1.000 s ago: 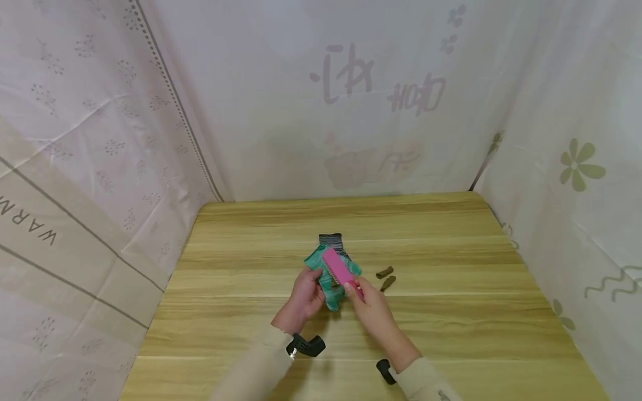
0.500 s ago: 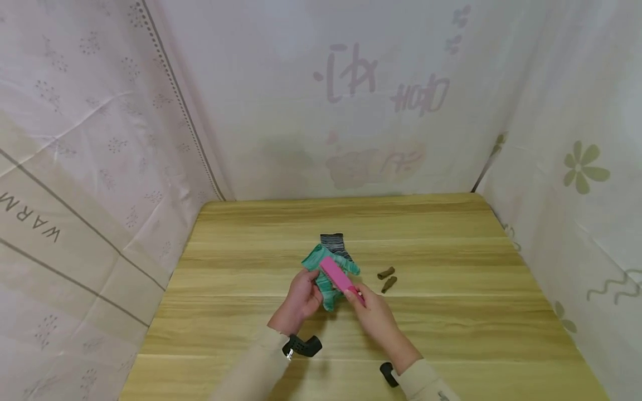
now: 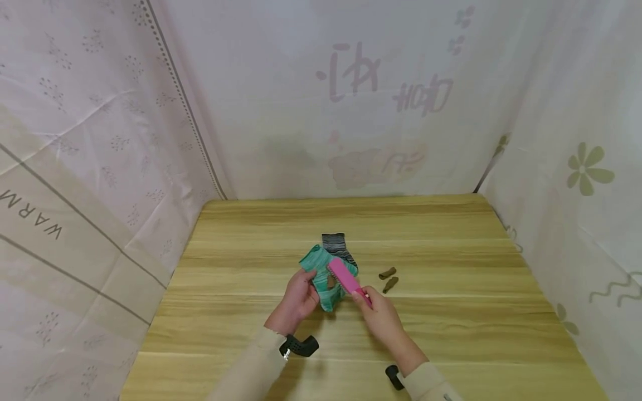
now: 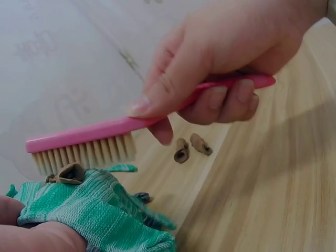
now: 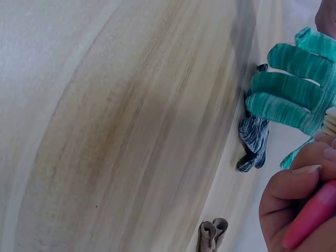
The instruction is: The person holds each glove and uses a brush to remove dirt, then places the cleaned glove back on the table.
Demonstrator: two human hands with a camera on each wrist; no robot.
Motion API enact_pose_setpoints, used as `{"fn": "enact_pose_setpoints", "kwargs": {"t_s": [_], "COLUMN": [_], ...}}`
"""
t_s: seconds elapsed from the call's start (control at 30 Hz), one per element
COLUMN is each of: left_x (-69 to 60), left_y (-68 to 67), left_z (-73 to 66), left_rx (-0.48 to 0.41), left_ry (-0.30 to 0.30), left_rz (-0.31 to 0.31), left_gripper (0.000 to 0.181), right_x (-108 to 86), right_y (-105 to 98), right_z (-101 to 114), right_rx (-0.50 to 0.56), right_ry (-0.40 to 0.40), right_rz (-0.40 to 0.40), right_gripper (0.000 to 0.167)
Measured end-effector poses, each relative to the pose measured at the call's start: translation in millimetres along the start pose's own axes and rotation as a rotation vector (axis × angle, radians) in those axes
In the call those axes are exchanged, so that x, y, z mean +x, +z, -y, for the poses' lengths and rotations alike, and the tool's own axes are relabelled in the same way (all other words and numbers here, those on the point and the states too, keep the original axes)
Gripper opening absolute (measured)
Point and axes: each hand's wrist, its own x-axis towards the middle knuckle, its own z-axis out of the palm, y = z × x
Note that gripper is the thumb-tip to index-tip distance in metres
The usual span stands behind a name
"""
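Note:
My left hand grips a green knitted glove by its side, above the table. A small curled brown piece lies on the glove, right under the bristles in the left wrist view. A pink brush with pale bristles is held by its handle in my right hand. Its bristles face the glove; whether they touch the brown piece I cannot tell. Behind the green glove a black-and-grey knitted glove lies on the table, partly hidden. The right wrist view shows the green glove's fingers spread out.
Two rolled brown pieces lie on the wooden table, right of the gloves. Printed cloth hangs behind the table and along both sides. Each wrist wears a black band.
The brush has shifted right and slightly down across the glove, and the brown piece on it now shows in the head view. My left hand has drifted slightly left with the glove.

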Motion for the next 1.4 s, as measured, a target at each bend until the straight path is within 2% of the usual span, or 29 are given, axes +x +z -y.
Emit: {"fn": "enact_pose_setpoints", "kwargs": {"t_s": [0.3,0.4,0.57,0.7,1.03,1.27,1.4], "left_x": [2.6,4.2,3.9,2.5,1.5,-0.1,-0.5], "left_y": [-0.3,3.7,10.8,10.0,9.5,8.3,6.3], "left_z": [8.0,12.9,17.6,16.6,11.7,7.4,5.5], "left_rx": [0.047,0.063,0.043,0.019,0.014,0.073,0.106], "left_ry": [0.006,0.019,0.029,0.024,0.002,0.015,-0.005], "left_rz": [0.02,0.027,0.001,-0.018,-0.025,-0.05,-0.048], "left_gripper": [0.036,0.033,0.03,0.031,0.031,0.029,0.023], "right_x": [-4.4,-7.6,-11.9,-11.9,-7.1,-7.6,-8.2], "right_y": [4,8,14,11,4,0,-2], "right_z": [7,13,18,14,5,7,6], "right_rx": [0.025,0.048,0.036,0.01,-0.022,-0.039,-0.053], "right_ry": [-0.01,-0.031,-0.062,-0.043,-0.017,-0.033,-0.033], "right_rz": [-0.035,-0.025,-0.005,0.002,0.001,0.007,0.014], "right_gripper": [0.032,0.034,0.027,0.023,0.026,0.027,0.026]}}
